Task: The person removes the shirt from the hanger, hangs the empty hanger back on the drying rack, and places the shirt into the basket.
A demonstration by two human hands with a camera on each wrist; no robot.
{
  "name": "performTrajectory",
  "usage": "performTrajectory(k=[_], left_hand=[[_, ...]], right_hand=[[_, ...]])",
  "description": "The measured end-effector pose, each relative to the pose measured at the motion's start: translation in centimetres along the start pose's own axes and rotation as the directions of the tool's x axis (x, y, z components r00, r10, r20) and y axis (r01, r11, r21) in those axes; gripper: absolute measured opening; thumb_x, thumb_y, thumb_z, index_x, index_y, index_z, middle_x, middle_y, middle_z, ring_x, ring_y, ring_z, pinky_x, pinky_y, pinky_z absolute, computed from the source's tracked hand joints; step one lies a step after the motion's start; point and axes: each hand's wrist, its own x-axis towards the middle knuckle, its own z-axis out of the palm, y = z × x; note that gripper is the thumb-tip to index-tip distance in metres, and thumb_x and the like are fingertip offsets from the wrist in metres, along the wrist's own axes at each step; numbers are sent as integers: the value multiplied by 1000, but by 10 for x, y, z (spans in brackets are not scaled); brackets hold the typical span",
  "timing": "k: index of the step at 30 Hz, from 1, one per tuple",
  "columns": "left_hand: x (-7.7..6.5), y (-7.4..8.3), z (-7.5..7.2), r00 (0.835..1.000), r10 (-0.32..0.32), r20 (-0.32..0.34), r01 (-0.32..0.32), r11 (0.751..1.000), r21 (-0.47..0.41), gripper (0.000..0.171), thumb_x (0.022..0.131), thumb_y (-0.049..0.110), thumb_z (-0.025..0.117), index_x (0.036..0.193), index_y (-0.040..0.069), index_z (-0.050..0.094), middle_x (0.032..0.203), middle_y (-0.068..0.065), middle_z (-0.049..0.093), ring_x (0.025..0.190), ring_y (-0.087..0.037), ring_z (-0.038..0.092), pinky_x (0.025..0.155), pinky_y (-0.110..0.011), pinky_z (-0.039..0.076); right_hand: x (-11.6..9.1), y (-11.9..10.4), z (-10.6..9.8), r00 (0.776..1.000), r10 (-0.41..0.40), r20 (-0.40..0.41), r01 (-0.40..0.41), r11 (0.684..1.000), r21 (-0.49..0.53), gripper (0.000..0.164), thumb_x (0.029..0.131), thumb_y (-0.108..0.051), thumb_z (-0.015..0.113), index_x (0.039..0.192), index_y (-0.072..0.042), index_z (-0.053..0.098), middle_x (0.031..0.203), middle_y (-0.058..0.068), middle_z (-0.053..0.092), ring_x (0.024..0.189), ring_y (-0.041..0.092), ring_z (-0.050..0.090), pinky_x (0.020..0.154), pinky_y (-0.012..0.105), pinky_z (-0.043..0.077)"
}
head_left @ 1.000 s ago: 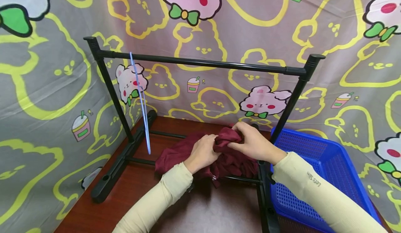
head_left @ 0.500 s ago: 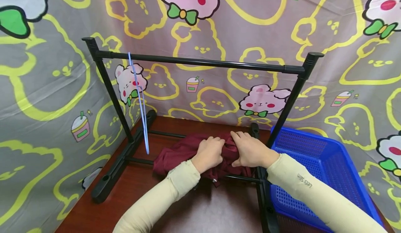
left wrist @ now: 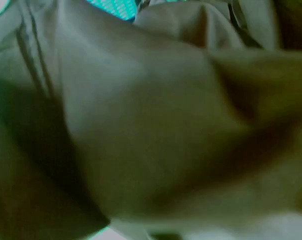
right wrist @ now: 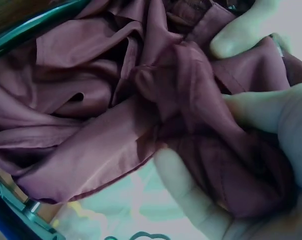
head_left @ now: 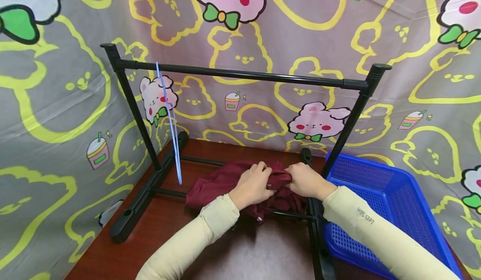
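A crumpled dark red garment (head_left: 214, 186) lies bunched over the rack's lower bars in the head view. My left hand (head_left: 252, 187) grips its upper middle, fingers curled into the cloth. On its right part, my right hand (head_left: 307, 181) pinches a raised fold. The right wrist view shows the right hand's thumb and fingers around the folded garment (right wrist: 201, 95), and a finger of the other hand close by at the upper right. Blurred cloth (left wrist: 141, 115) fills most of the left wrist view and hides the left fingers there.
A black rack (head_left: 240, 74) stands around the garment on the reddish-brown table (head_left: 109, 259). From its top bar, near the left end, hangs a light blue hanger (head_left: 173, 133), seen edge-on. A blue perforated basket (head_left: 406, 213) sits at the right. Patterned fabric (head_left: 263, 33) forms the backdrop.
Both hands have shifted their grip on the cloth. The right hand let go of its bunch, spread over the garment, then pinched a fold. The left hand moved slightly right.
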Motion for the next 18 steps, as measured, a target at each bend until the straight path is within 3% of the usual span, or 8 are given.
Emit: performTrajectory(k=[6,10,14,18], left_hand=[[-5,-15,-9,997,-21,68,32,984,-176,85,72,68,65,139,21,44,141,-11,33,121,-28,41,87,-42,46],[-11,-29,-13,988,-56,143,90,965,-246,105,65,73,67,150,28,24,154,-12,8,139,-37,15,105,-55,24],[-17,-42,-14,969,-95,227,153,955,-253,123,58,73,72,152,31,5,157,-12,-5,141,-38,-8,106,-61,5],[-19,-47,-7,948,-86,306,162,959,-233,134,55,71,76,152,27,-6,157,-14,-1,140,-41,-6,106,-63,5]], right_hand=[[-1,11,-7,995,-36,-95,35,999,-19,21,74,-4,68,63,-17,56,62,-9,51,58,7,52,54,29,41],[-4,16,-14,989,-48,-142,48,999,-4,24,72,0,66,61,-17,53,60,-9,48,55,7,45,53,29,38],[-6,19,-22,984,-47,-174,53,998,34,24,74,1,67,62,-16,54,61,-9,49,55,7,41,53,27,37],[-7,18,-30,985,-5,-173,26,992,120,25,79,-5,69,62,-16,55,59,-10,49,53,7,42,51,27,37]])
